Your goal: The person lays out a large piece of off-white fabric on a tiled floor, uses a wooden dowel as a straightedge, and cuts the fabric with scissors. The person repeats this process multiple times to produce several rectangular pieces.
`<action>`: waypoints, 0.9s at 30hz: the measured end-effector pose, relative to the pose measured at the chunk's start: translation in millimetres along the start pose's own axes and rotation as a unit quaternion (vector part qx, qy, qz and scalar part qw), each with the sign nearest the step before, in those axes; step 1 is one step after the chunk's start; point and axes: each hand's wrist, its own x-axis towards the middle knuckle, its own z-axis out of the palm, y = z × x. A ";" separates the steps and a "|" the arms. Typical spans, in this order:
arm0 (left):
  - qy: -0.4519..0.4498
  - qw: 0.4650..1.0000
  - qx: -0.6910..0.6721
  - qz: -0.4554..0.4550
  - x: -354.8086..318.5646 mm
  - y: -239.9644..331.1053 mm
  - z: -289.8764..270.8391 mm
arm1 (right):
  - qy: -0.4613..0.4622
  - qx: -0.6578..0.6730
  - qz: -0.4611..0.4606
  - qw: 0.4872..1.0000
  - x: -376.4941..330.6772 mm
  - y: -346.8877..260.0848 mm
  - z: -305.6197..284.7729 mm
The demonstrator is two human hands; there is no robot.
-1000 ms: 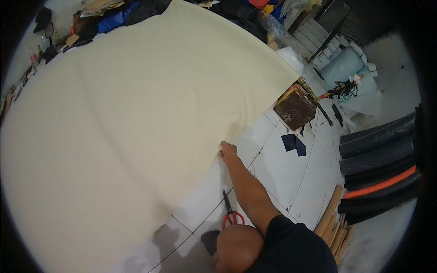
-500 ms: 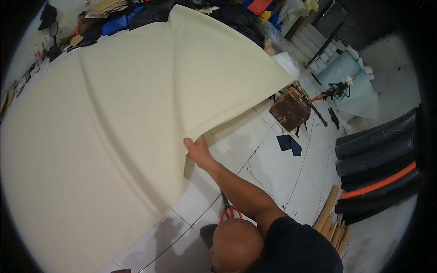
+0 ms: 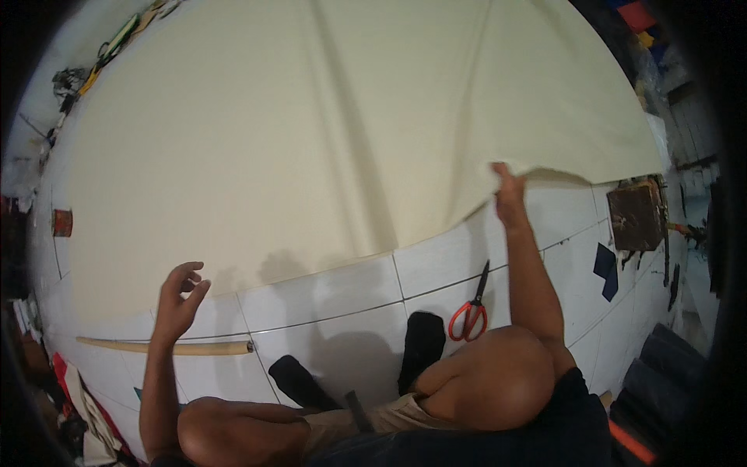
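Observation:
A large cream sheet (image 3: 257, 140) of smooth material is spread over the tiled floor in front of me, with long soft folds running through it. My right hand (image 3: 510, 194) pinches its near edge on the right, and that edge is lifted a little off the tiles. Above the sheet's near left part hovers my left hand (image 3: 183, 300), empty, its fingers curved and apart from the thumb. Scissors with red handles (image 3: 469, 317) lie on the floor between my right foot and right forearm. Below my left hand rests a long, thin tan tube (image 3: 194, 348).
A worn brown box-like block (image 3: 636, 215) stands by the sheet's right corner, near dark blue scraps (image 3: 605, 272). Dark rolls (image 3: 661, 381) lie at the lower right. A small reddish-brown block (image 3: 62, 223) sits at the left, with piled cloth (image 3: 85, 412) at lower left.
My view has swung left and down, bringing my left hand, knees and feet into sight. The right hand still grips the sheet's edge, and the sheet's fold there lies flatter.

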 end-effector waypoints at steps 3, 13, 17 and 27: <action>0.029 0.987 0.140 0.079 -5.3 -118.5 37.5 | 0.010 0.083 0.082 0.993 9.8 -2.8 -59.0; 0.013 0.958 0.275 0.077 5.8 -156.2 99.4 | 0.085 -0.226 0.210 0.948 5.9 63.2 -150.0; 0.020 0.965 0.252 0.066 10.7 -159.2 99.7 | 0.069 -0.316 0.144 0.935 11.4 69.1 -150.8; 0.018 0.957 0.276 0.083 13.6 -161.9 97.7 | 0.090 -0.314 0.133 0.936 14.8 78.4 -153.2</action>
